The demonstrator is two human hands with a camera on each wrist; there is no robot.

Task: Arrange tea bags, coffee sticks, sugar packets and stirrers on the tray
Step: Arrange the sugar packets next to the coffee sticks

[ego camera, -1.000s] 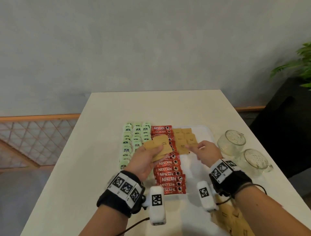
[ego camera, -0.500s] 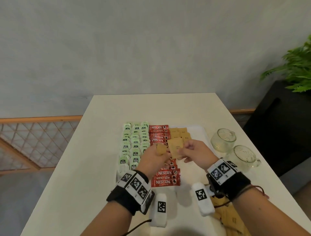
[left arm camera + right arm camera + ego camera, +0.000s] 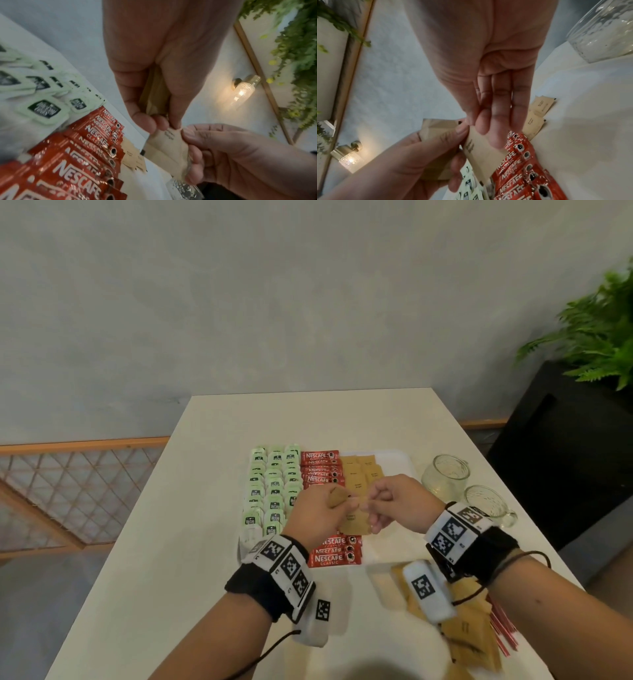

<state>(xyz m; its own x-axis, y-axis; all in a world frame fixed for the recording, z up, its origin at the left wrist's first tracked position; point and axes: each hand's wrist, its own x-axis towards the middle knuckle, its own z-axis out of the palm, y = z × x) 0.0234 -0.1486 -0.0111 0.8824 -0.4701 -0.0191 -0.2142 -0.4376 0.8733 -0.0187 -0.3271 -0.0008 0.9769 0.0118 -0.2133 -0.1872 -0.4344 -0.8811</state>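
Left hand (image 3: 317, 513): fingers curled round a small stack of brown sugar packets (image 3: 155, 93), above the tray (image 3: 399, 460).
Right hand (image 3: 399, 505): thumb and fingers pinch 1 sugar packet (image 3: 354, 520) at the stack's edge.
Tray: green tea bags (image 3: 274, 484) left, red coffee sticks (image 3: 320, 465) centre, sugar packets at right.
Table (image 3: 205, 508): 2 glass mugs (image 3: 445, 477); loose packets and red stirrers (image 3: 501, 631) near right.

Soft dim light, motion blur, fisheye edges
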